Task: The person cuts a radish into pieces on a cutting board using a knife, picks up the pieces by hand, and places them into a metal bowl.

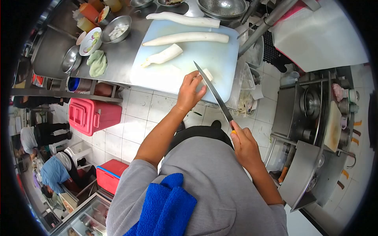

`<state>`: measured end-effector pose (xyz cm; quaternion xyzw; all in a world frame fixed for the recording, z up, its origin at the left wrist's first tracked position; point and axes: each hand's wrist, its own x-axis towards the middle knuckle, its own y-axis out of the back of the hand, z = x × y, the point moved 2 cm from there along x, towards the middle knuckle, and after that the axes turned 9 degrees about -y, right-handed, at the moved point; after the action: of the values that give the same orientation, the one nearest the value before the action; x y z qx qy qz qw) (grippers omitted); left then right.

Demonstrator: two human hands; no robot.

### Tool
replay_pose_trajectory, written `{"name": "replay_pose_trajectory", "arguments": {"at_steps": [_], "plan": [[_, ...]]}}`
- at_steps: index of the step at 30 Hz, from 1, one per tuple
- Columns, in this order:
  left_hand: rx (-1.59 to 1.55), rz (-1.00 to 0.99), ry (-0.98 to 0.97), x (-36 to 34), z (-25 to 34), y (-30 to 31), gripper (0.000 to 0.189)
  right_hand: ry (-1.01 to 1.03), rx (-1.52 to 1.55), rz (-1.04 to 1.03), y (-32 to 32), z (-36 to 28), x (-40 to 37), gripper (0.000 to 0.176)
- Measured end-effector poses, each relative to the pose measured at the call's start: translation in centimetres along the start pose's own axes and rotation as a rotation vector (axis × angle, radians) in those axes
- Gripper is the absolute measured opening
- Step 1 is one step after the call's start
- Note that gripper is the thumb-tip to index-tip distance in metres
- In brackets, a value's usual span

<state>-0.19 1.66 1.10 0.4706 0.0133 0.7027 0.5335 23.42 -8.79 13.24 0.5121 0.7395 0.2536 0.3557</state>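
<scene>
A long kitchen knife (pixel 217 95) with an orange mark on its handle is gripped in my right hand (pixel 245 145). Its blade points up and left, crossing a short white radish piece (pixel 207 74) on the pale cutting board (pixel 226 51). My left hand (pixel 190 91) has its fingers curled against that piece, with the fingertips close to the blade. Further up the board lie a tapered, peeled radish chunk (pixel 163 55), a long peeled white radish (pixel 185 38), and another long radish (pixel 183 19) along the far edge.
Left of the board are a green cloth (pixel 97 63), a steel bowl of white pieces (pixel 116 30) and a white bowl (pixel 90 41). Stacked colanders (pixel 222 8) stand at the back right. A red cooler (pixel 94 115) sits on the floor; people (pixel 59 171) are at far left.
</scene>
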Motion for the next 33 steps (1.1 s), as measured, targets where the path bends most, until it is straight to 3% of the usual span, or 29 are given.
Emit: {"name": "replay_pose_trajectory", "arguments": {"at_steps": [21,23,25,27,29,31,33], "plan": [[-0.057,0.003,0.048,0.0,0.0,0.0,0.041,0.06,-0.037,0.076,0.2,0.1,1.4,0.038],[-0.113,-0.016,0.136,-0.1,-0.1,-0.1,0.041,-0.135,0.178,-0.045,0.8,2.1,0.8,0.036],[-0.113,-0.004,0.121,0.1,0.0,0.1,0.041,-0.148,0.111,-0.024,1.5,2.2,0.6,0.035],[-0.11,0.005,0.102,0.1,-0.1,0.0,0.041,-0.391,0.229,-0.1,2.2,1.6,0.6,0.036],[-0.136,0.022,0.082,0.0,-0.2,-0.1,0.041,-0.361,0.31,-0.107,1.6,3.1,0.8,0.034],[-0.087,0.02,0.053,0.2,0.1,0.1,0.043,-0.205,0.142,-0.038,1.2,4.2,1.5,0.027],[-0.038,0.022,0.025,0.3,0.2,0.2,0.044,-0.247,0.142,-0.078,1.4,3.6,2.0,0.024]]}}
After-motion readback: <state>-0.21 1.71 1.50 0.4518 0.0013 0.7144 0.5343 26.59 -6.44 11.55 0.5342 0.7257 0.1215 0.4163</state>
